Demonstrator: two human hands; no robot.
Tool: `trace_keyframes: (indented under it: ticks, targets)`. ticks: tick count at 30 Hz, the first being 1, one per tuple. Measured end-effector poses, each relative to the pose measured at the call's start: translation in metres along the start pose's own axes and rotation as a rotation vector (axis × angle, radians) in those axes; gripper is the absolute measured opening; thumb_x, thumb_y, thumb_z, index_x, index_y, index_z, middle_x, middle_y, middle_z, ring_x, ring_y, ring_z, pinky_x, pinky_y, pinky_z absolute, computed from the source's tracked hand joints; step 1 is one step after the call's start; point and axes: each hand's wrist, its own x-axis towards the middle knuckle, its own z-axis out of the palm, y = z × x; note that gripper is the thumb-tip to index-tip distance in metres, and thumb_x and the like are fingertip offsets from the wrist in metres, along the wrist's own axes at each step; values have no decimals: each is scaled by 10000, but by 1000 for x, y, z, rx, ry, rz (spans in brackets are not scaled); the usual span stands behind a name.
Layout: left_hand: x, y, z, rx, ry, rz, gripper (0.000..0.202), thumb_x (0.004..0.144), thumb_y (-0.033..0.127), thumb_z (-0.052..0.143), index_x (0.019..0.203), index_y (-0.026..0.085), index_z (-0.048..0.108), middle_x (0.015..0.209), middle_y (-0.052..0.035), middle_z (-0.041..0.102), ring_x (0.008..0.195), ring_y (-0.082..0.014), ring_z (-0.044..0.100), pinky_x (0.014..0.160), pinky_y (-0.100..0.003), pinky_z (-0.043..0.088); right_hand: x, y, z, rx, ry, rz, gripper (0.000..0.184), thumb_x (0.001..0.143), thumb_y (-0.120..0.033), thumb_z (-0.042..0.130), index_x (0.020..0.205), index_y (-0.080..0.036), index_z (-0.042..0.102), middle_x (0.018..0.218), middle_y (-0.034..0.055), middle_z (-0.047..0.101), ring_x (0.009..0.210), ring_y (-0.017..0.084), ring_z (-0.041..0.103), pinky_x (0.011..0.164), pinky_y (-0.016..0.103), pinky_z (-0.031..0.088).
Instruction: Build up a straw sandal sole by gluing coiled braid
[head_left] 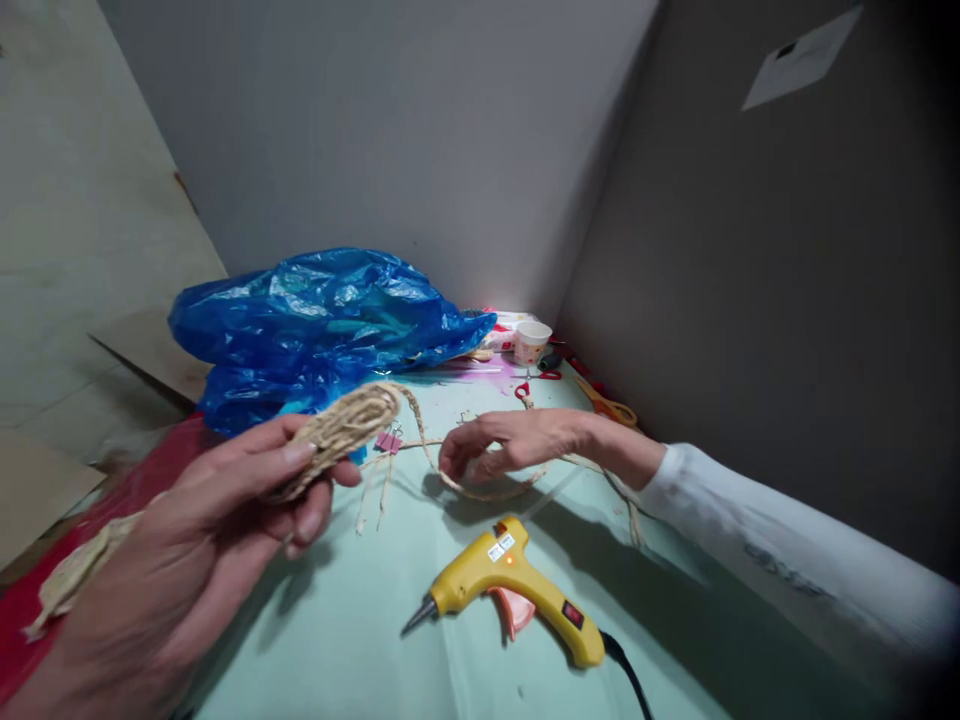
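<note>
My left hand (247, 510) is closed on a flat oval coil of braided straw cord (341, 435), its thumb on top, and lifts it above the table. From the coil's far end a tail of the same cord (420, 425) runs down toward my right hand (510, 445). That hand is turned palm down, its fingers curled around the cord near the tabletop; the exact grip is partly hidden. Below it lies a yellow glue gun (517, 580) with an orange trigger and a small lit light, nozzle pointing left. A pink binder clip (388, 442) sits on cord ends beyond the coil.
A crumpled blue plastic bag (322, 310) lies at the back left. Farther back right are a paper cup (532, 342), red-handled scissors (523, 388) and orange-handled scissors (611, 405). Grey walls close off the back and right. A black power cable (628, 672) trails from the glue gun.
</note>
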Motion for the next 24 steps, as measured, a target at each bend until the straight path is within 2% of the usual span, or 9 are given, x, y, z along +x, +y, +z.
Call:
trace_keyframes:
  ticks: [4,9,11,14,16,18,19,21,24]
  targets:
    - [-2,-6,1,132,-150,-71,125,798,316,753,827,198,724,558,16,552,503,-84,414,443,-138,373,-9,-2,5,-44,65,22,219,858,-163,669,1072,-132,702,885,16,713,788,130,644,694,204,485]
    - [-7,-9,5,444,-187,37,262,830,439,699,746,191,692,523,32,443,527,-99,347,478,-171,291,-9,6,6,-231,482,181,217,903,-122,506,1048,-112,667,924,82,679,788,161,575,699,258,390]
    - [-9,-10,6,539,-169,63,271,816,468,701,796,199,720,524,38,435,518,-102,341,470,-188,244,-17,2,10,-286,569,278,219,949,-158,438,1017,-114,642,853,92,651,715,159,534,648,267,337]
    - [-9,-12,6,613,-134,85,309,799,507,702,901,223,766,516,44,455,494,-107,351,454,-202,234,-40,-11,31,-317,489,374,315,1006,-327,407,838,-154,610,699,65,584,577,137,437,563,272,259]
    - [-9,-14,6,639,-111,128,299,796,504,706,919,243,785,560,26,567,517,-125,447,464,-204,303,-56,-20,52,-334,399,417,375,958,-457,499,729,-169,571,630,53,542,520,126,350,535,286,199]
    - [-8,-17,5,681,-109,212,270,797,489,706,917,263,794,681,7,695,596,-154,560,514,-206,384,-67,-27,75,-298,267,470,410,929,-553,521,771,-182,593,728,79,602,556,144,406,546,291,219]
    - [-8,-18,6,709,-115,259,253,800,482,701,903,270,794,735,5,729,633,-167,592,542,-210,410,-71,-29,84,-251,218,482,380,931,-554,522,854,-196,620,807,87,635,602,161,457,567,294,248]
    - [-7,-20,6,774,-129,326,219,810,459,682,868,276,788,760,11,743,654,-176,607,580,-220,433,-73,-31,100,-216,241,504,357,901,-561,564,937,-211,625,869,91,653,666,193,509,593,305,272]
    - [-9,-19,9,831,-124,340,196,834,419,638,855,274,767,754,24,726,652,-173,592,654,-235,459,-69,-31,112,-182,262,555,224,892,-434,583,953,-221,620,888,71,661,686,194,542,605,301,296]
